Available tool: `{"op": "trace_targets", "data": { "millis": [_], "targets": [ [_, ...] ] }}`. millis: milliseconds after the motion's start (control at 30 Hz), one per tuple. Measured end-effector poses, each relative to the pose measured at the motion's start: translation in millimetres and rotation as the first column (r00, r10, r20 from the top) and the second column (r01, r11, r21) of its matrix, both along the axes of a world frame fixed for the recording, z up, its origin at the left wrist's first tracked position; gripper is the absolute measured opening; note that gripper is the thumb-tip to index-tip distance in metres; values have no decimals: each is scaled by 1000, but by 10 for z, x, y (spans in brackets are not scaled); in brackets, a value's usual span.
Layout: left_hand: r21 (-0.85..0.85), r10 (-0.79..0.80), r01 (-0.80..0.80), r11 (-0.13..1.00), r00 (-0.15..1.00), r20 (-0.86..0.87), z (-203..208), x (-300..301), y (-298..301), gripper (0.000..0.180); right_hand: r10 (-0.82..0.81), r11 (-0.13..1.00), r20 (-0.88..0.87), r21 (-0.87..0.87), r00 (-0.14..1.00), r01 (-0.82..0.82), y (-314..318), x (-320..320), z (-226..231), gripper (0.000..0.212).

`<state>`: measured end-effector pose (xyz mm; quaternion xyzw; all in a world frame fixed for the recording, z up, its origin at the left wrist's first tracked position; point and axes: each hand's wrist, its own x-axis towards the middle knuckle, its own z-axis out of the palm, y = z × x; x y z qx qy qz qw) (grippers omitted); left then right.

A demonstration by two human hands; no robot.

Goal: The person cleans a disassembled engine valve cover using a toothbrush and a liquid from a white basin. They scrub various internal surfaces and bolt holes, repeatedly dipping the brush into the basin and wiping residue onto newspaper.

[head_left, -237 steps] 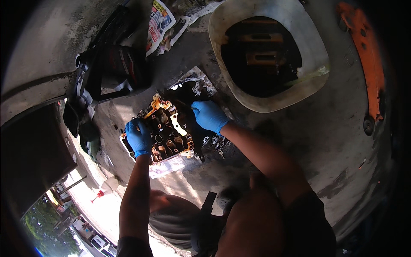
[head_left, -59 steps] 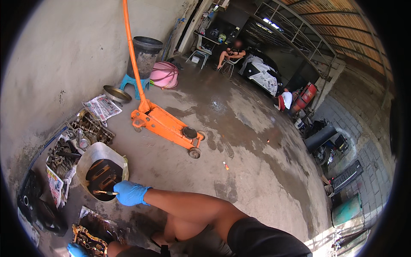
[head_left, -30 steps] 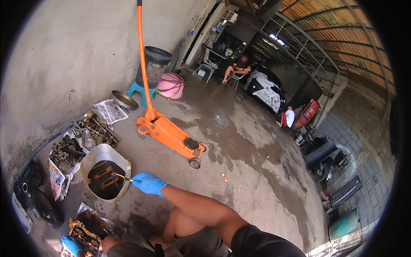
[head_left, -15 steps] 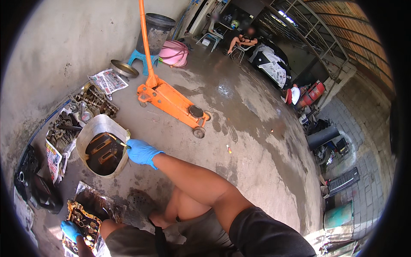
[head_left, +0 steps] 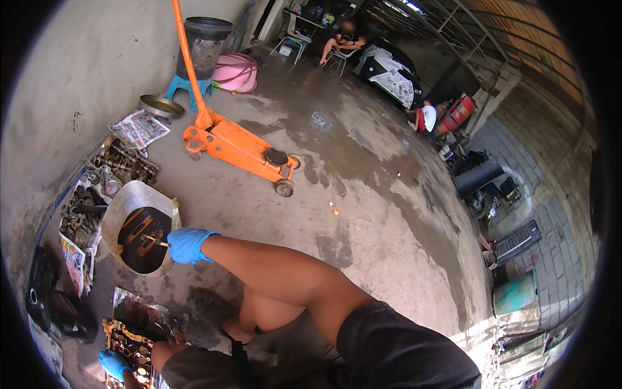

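My right hand (head_left: pixel 187 246), in a blue glove, is closed round a thin-handled brush (head_left: pixel 161 242). The brush reaches over the near right rim of a whitish plastic container (head_left: pixel 111 222), its tip at the dark liquid (head_left: pixel 144 258) inside. Flat brownish metal pieces (head_left: pixel 136 222) show in that liquid. At the lower left my left hand (head_left: pixel 113 364), also gloved in blue, grips the left edge of an oily engine cylinder head (head_left: pixel 138 347) lying on newspaper. My knee and forearm cover part of the cylinder head.
An orange floor jack (head_left: pixel 236 148) stands beyond the container. Dirty engine parts (head_left: pixel 126 162) and newspaper (head_left: pixel 139 129) lie along the left wall, with a black plastic part (head_left: pixel 65 314) nearer. A blue stool (head_left: pixel 189 91) holds a black bucket (head_left: pixel 204 48). A person (head_left: pixel 343 44) sits far back.
My right hand has turned and moved inward, bringing the brush from the container's rim down to the liquid. My left hand stays at the cylinder head. The whole view has shifted slightly.
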<state>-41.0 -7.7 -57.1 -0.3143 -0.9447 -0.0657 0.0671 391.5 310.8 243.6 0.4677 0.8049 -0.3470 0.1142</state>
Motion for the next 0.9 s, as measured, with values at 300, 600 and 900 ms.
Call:
{"op": "trace_targets", "data": {
  "millis": [300,600,900],
  "targets": [
    [87,41,-52,995,991,126,251,256,2,21,249,898,193,320,949,-301,404,75,-94,24],
    [96,72,-80,992,994,88,228,271,2,15,-168,969,101,198,981,145,250,52,-1076,28],
    [15,69,-71,997,994,79,225,213,-64,20,-150,983,102,121,983,138,249,142,-1307,30]
  ]
}}
